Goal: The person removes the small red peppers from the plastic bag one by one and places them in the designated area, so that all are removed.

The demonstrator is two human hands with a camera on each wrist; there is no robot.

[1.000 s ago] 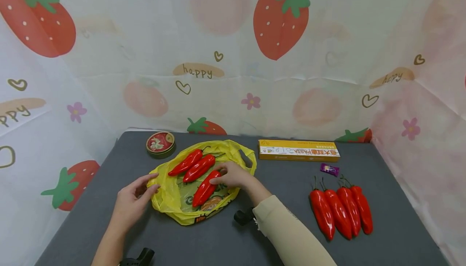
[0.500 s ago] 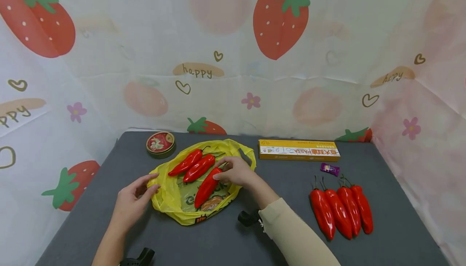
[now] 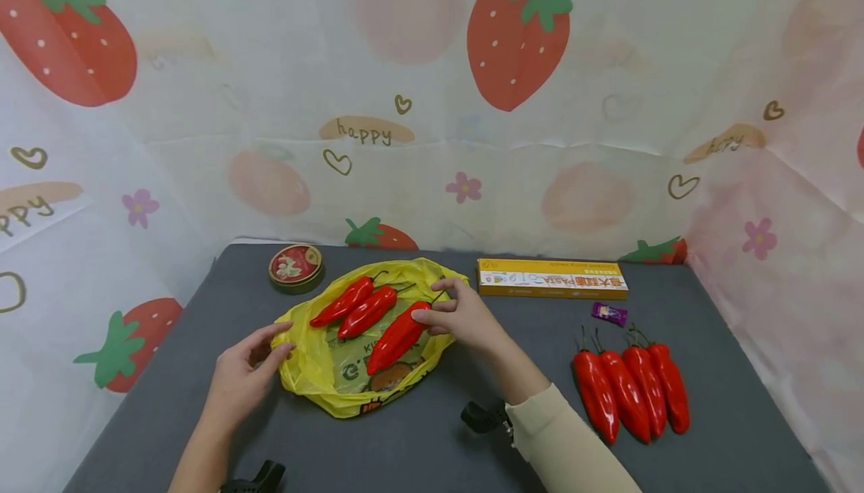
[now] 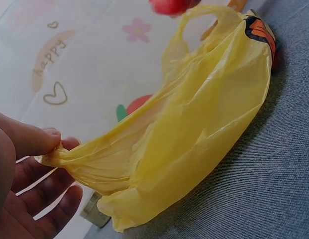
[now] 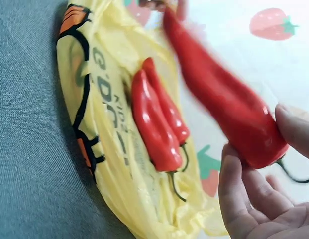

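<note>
A yellow plastic bag [image 3: 304, 373] lies spread open on the dark cloth. My left hand [image 3: 243, 369] pinches the bag's left rim between thumb and index finger, as the left wrist view shows, with the other fingers loose below. Held near its stem end by my right hand [image 3: 466, 317] is a red chili pepper [image 3: 398, 338], over the right part of the bag. In the right wrist view this pepper [image 5: 219, 94] hangs above the bag's opening, stem toward the palm. Two more red peppers [image 3: 367, 311] rest side by side inside the bag.
Several red peppers [image 3: 631, 395] lie in a row at the right. Behind them are a small purple packet [image 3: 610, 314] and a yellow pasta box [image 3: 552, 279]. A round red-lidded tin [image 3: 295, 266] stands at the back left. A strawberry-print cloth [image 3: 405, 193] hangs behind.
My right hand has moved up and right with the pepper, lifting it away from the other two. The left hand keeps its hold on the bag's rim.
</note>
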